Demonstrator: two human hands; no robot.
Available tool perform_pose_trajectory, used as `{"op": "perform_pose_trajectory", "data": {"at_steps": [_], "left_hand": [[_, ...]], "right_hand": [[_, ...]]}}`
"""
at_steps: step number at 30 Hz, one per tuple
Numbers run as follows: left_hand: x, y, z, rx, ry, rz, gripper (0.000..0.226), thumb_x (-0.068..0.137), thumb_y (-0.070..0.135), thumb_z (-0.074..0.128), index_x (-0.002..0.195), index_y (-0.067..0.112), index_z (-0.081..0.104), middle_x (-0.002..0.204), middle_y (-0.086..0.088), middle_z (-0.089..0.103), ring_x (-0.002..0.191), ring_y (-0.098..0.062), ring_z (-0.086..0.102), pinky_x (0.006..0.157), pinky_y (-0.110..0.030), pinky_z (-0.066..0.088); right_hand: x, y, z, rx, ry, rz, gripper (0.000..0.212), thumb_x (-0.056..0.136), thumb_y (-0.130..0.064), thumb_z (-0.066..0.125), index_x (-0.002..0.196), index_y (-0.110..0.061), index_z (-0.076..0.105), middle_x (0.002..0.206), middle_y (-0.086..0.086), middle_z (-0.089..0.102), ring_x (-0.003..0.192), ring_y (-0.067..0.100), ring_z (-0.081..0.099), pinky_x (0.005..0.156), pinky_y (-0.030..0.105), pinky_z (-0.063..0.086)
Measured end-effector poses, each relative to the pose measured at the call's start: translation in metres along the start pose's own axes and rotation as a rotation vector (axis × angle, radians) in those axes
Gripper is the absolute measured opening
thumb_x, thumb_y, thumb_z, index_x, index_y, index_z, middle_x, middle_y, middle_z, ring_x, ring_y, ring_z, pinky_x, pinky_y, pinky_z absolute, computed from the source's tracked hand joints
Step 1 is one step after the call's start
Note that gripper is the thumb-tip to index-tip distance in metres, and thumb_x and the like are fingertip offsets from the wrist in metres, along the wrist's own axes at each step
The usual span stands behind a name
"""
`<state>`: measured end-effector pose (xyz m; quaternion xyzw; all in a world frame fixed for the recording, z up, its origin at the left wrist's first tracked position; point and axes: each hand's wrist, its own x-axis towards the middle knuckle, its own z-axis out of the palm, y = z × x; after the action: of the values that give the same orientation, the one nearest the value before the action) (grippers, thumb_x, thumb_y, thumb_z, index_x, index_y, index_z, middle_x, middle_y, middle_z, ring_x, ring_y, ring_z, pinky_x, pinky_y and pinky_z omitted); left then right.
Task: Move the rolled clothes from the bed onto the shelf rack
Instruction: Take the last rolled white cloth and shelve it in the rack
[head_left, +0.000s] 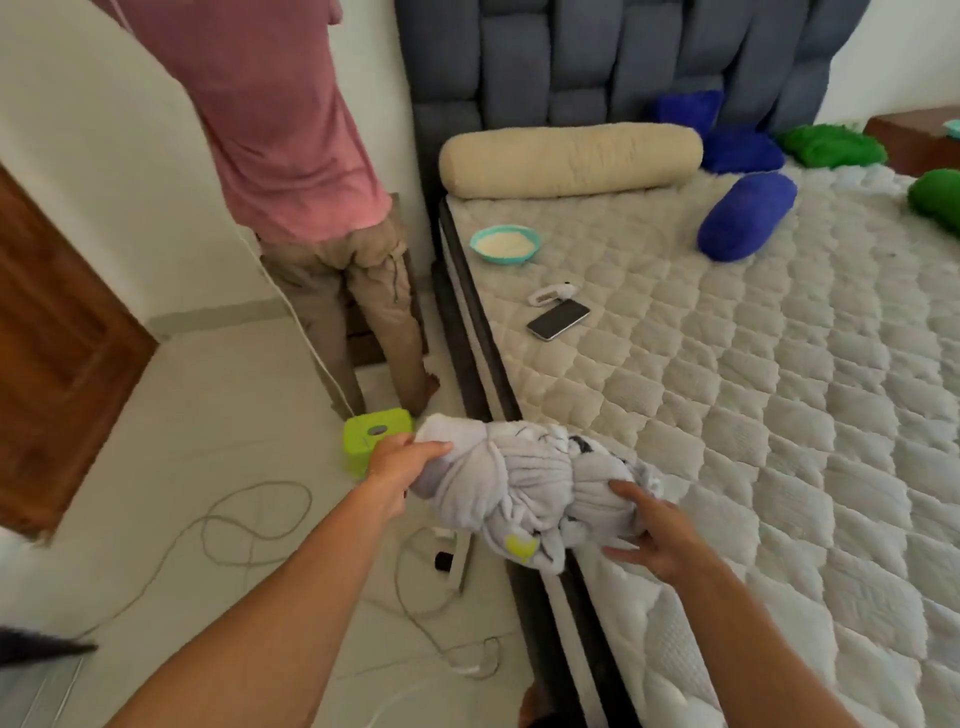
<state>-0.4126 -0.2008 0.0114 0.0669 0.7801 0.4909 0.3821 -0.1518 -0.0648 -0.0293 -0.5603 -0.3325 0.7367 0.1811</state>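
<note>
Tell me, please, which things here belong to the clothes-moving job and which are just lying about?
Part of the job:
white rolled bundle, held by left hand and right hand
blue roll
green roll
bed

Lying about:
phone
bowl
cream bolster
green box
floor cables

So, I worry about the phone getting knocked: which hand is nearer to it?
Right. The right hand grips the clothes roll at the mattress edge, below the phone; the left hand is out over the floor.

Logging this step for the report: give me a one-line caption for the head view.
Both hands, left hand and right hand, hold a pale rolled garment over the edge of the quilted mattress.
</note>
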Motion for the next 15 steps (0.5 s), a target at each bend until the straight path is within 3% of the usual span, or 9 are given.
{"op": "perform_pose_trajectory", "data": {"at_steps": [4,6,8,11,13,15], "left_hand": [[-0.058,-0.035,-0.113,-0.331,0.197,0.103,0.036,0.076,0.017,0.077,0.11,0.012,0.069,0.102,-0.007,0.071,0.092,-0.023,0.063,0.068,-0.029,0.047],[-0.089,-0.065,-0.163,-0.439,0.323,0.19,0.039,0.074,0.016,0.078,0.111,0.013,0.067,0.114,-0.012,0.071,0.103,-0.03,0.066,0.083,-0.038,0.055],[-0.116,-0.101,-0.205,-0.496,0.472,0.215,0.06,0.069,0.023,0.083,0.123,0.01,0.06,0.128,-0.011,0.065,0.114,-0.03,0.063,0.097,-0.041,0.052],[-0.155,-0.162,-0.257,-0.612,0.722,-0.062,0.095,0.069,0.045,0.081,0.143,0.007,0.036,0.143,-0.009,0.05,0.126,-0.03,0.053,0.102,-0.041,0.047],[-0.175,-0.195,-0.285,-0.837,0.594,-0.244,0.101,0.066,0.064,0.074,0.145,0.014,0.035,0.147,-0.01,0.046,0.129,-0.034,0.049,0.101,-0.057,0.044],[-0.191,-0.216,-0.311,-1.073,0.424,-0.212,0.098,0.066,0.073,0.065,0.144,0.019,0.039,0.146,-0.013,0.047,0.128,-0.039,0.049,0.099,-0.065,0.042]], "right_hand": [[-0.059,0.029,0.096,-0.035,-0.076,-0.115,0.044,0.082,-0.019,0.07,0.122,-0.012,0.051,0.104,0.007,0.059,0.104,0.028,0.057,0.094,0.051,0.052],[-0.089,0.05,0.142,-0.079,-0.154,-0.136,0.042,0.083,-0.02,0.068,0.121,-0.014,0.052,0.11,0.007,0.06,0.099,0.024,0.059,0.093,0.048,0.052],[-0.119,0.074,0.187,-0.142,-0.24,-0.157,0.035,0.082,-0.019,0.067,0.115,-0.013,0.055,0.102,0.006,0.062,0.088,0.019,0.06,0.084,0.044,0.054],[-0.16,0.117,0.251,-0.23,-0.378,-0.163,0.024,0.084,-0.013,0.062,0.108,-0.012,0.057,0.086,0.003,0.062,0.076,0.015,0.059,0.074,0.038,0.052],[-0.183,0.145,0.288,-0.283,-0.469,-0.167,0.022,0.085,-0.01,0.06,0.107,-0.014,0.058,0.084,0.0,0.062,0.074,0.014,0.058,0.074,0.038,0.052],[-0.202,0.172,0.322,-0.349,-0.56,-0.16,0.021,0.083,-0.008,0.06,0.102,-0.017,0.06,0.086,0.001,0.063,0.074,0.013,0.059,0.066,0.033,0.052]]}}
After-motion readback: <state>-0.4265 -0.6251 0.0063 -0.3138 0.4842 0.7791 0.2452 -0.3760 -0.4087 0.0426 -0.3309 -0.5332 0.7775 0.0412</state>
